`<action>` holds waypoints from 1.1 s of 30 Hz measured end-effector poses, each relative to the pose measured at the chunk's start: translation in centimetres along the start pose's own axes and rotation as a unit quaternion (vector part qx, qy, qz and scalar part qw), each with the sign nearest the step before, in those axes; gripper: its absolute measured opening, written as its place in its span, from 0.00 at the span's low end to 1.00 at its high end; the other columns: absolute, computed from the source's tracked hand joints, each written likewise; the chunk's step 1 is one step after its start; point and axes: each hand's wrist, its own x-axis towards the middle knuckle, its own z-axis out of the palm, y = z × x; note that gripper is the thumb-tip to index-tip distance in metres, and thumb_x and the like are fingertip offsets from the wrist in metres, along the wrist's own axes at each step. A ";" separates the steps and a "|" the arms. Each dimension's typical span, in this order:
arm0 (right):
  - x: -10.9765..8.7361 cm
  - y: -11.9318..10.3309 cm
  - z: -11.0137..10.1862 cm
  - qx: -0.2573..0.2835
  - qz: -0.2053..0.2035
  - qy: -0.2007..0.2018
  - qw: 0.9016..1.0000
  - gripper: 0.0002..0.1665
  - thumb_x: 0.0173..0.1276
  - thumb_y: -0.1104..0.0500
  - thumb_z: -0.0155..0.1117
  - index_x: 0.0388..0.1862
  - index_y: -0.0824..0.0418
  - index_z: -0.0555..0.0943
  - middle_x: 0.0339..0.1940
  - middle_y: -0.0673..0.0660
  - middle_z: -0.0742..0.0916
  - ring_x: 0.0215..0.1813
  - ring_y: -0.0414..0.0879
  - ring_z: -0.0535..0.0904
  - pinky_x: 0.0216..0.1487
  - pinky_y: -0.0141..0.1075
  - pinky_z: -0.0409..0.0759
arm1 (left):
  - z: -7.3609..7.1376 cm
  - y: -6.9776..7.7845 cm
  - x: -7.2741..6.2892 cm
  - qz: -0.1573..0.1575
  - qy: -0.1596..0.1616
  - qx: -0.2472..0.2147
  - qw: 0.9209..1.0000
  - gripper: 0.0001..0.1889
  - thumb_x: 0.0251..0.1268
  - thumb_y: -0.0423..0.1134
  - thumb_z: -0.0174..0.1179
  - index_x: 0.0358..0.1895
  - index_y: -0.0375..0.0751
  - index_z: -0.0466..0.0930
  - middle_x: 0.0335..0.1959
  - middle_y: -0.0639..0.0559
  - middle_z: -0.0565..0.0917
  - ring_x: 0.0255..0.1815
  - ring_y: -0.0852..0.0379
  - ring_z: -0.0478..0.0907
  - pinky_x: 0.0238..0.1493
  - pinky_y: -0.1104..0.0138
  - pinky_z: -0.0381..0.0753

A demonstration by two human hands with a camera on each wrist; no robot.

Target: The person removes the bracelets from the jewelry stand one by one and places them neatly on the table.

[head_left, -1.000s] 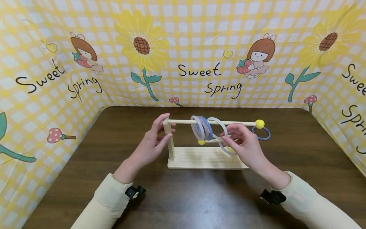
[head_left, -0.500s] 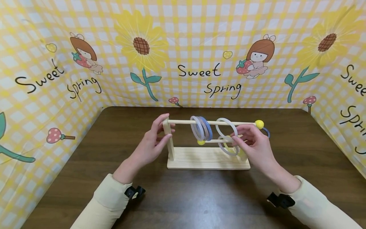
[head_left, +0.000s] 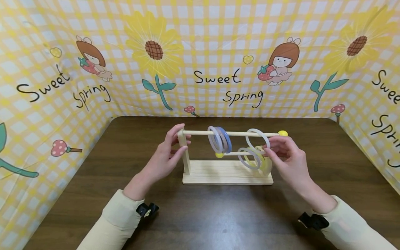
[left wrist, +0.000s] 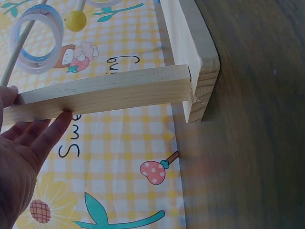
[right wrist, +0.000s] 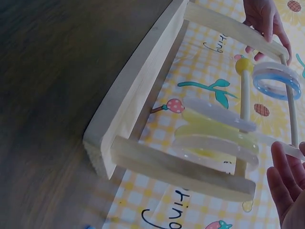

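Observation:
In the head view, my left hand [head_left: 167, 156] holds the left post [head_left: 184, 152] of a wooden rack, fingers behind and thumb in front. The left wrist view shows the fingers around that post [left wrist: 128, 90]. My right hand [head_left: 289, 159] pinches a whitish translucent ring [head_left: 253, 130] that hangs around the upper rod [head_left: 235, 133], towards its right end. Further left on this rod hang several rings side by side, among them a blue ring [head_left: 229, 143]. A yellow ball [head_left: 282, 133] tips the rod, partly behind my right hand.
A shorter lower rod [head_left: 232, 153], tipped with a yellow ball [head_left: 219, 155], carries pale and yellow rings [right wrist: 214, 136] near the right post [right wrist: 181, 167]. The rack's flat base [head_left: 218, 175] stands on a dark wooden table [head_left: 200, 215]. A checked cloth [head_left: 218, 41] hangs around the table.
My right hand has moved right with the whitish ring along the upper rod. The blue ring on the table behind is now hidden by that hand. My left hand stays at the post.

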 end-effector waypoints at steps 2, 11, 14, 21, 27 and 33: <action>-0.1 0.1 -0.2 -0.007 -0.005 0.004 1.000 0.25 0.50 0.84 0.68 0.48 0.73 0.76 0.33 0.63 0.86 0.31 0.36 0.83 0.33 0.22 0.78 | 0.0 0.0 0.0 0.001 0.000 -0.001 1.000 0.34 0.69 0.24 0.53 0.72 0.48 0.49 0.54 0.43 0.77 0.52 0.49 0.79 0.38 0.63 0.84; -0.4 0.4 -1.3 -0.037 -0.013 0.018 0.999 0.26 0.47 0.85 0.69 0.47 0.74 0.76 0.32 0.61 0.86 0.33 0.32 0.82 0.36 0.21 0.78 | 0.0 0.0 0.1 0.007 0.000 -0.004 1.000 0.34 0.69 0.23 0.54 0.72 0.47 0.49 0.54 0.42 0.77 0.52 0.48 0.79 0.40 0.61 0.84; -0.5 0.6 -1.6 -0.042 -0.021 0.025 0.999 0.27 0.46 0.86 0.68 0.47 0.74 0.76 0.32 0.61 0.87 0.33 0.33 0.83 0.38 0.21 0.78 | 0.0 0.0 0.1 0.008 0.000 -0.004 1.000 0.34 0.69 0.24 0.54 0.72 0.47 0.49 0.54 0.42 0.77 0.52 0.48 0.79 0.40 0.61 0.84; -0.6 1.0 -2.3 -0.063 -0.036 0.035 0.997 0.29 0.46 0.87 0.67 0.49 0.75 0.76 0.36 0.64 0.86 0.34 0.30 0.82 0.38 0.20 0.77 | 0.0 0.0 0.0 0.007 0.001 -0.006 1.000 0.34 0.69 0.24 0.53 0.72 0.46 0.50 0.53 0.42 0.77 0.52 0.49 0.79 0.39 0.62 0.84; -0.6 1.3 -2.4 -0.059 -0.045 0.044 0.996 0.28 0.46 0.88 0.66 0.49 0.76 0.76 0.36 0.67 0.86 0.33 0.30 0.82 0.37 0.20 0.78 | 0.0 0.0 0.0 0.005 0.000 -0.007 1.000 0.34 0.69 0.24 0.53 0.72 0.47 0.49 0.54 0.42 0.77 0.52 0.49 0.79 0.38 0.62 0.84; -0.6 1.5 -2.5 -0.046 -0.059 0.051 0.996 0.26 0.48 0.87 0.65 0.49 0.78 0.75 0.34 0.67 0.86 0.30 0.31 0.83 0.35 0.21 0.78 | 0.0 0.0 0.1 0.007 0.001 -0.009 1.000 0.34 0.69 0.23 0.53 0.72 0.46 0.49 0.54 0.42 0.77 0.52 0.49 0.79 0.39 0.62 0.84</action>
